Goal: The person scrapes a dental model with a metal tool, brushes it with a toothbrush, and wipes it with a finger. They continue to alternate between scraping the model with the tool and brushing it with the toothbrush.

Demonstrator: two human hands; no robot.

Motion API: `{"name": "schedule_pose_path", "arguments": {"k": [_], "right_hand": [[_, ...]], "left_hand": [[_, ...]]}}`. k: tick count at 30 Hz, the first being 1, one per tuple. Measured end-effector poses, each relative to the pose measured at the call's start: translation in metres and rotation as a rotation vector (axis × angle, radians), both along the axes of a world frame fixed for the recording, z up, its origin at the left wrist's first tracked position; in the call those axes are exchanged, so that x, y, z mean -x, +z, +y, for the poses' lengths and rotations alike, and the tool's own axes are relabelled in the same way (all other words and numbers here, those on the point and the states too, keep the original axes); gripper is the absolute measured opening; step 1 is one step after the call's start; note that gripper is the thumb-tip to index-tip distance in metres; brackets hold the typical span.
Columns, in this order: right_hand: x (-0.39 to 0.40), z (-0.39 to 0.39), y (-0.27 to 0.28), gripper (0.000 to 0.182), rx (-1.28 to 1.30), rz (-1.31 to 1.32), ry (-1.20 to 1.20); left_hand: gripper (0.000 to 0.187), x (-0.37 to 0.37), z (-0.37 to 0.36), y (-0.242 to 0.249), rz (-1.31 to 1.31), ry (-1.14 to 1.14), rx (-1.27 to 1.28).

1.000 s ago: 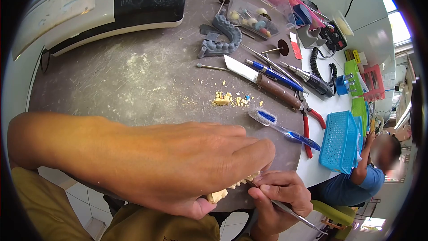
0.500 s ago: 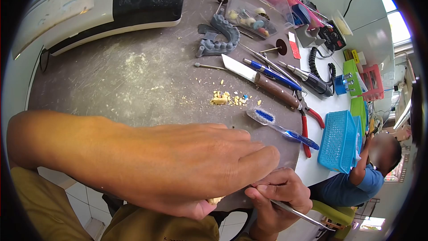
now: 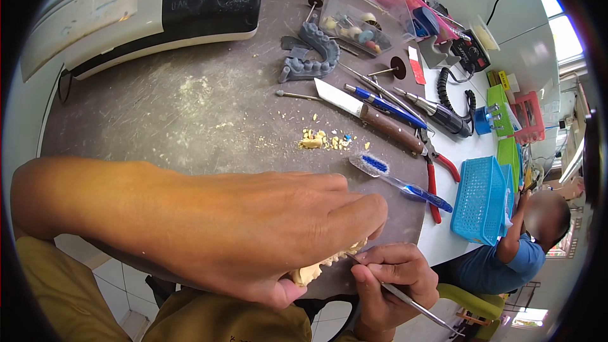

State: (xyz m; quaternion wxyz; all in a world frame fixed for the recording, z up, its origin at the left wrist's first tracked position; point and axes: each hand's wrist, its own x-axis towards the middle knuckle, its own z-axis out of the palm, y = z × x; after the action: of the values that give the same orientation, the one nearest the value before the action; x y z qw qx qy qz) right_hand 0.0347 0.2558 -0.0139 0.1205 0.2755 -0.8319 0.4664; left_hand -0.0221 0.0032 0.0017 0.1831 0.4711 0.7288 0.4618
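From afar, I saw the left hand (image 3: 301, 218) grasping a yellowish tooth model (image 3: 311, 273) near the front edge of the table (image 3: 234, 139). The right hand (image 3: 398, 278) pinched a thin metal tool (image 3: 415, 304), tip by the model.

My bare left hand (image 3: 304, 218) near my bare right hand (image 3: 399, 282), both curled.
Left forearm (image 3: 126, 209) from nine o'clock, knuckles up; right fingers (image 3: 396, 254) pinched at five.

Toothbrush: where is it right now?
In the head view, right of centre, the toothbrush lies on the table beyond the left hand, its bristles near the yellow crumbs, its handle crossing the red-handled pliers.
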Motion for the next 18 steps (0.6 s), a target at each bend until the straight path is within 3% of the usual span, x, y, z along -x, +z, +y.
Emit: {"name": "schedule_pose_path", "arguments": {"k": [18], "right_hand": [[-0.0065,-0.0073,-0.0046,0.029,-0.014,0.044,-0.06]], "left_hand": [[0.055,0.0003,0.0044,-0.0053,0.083,-0.031,-0.04]]}}
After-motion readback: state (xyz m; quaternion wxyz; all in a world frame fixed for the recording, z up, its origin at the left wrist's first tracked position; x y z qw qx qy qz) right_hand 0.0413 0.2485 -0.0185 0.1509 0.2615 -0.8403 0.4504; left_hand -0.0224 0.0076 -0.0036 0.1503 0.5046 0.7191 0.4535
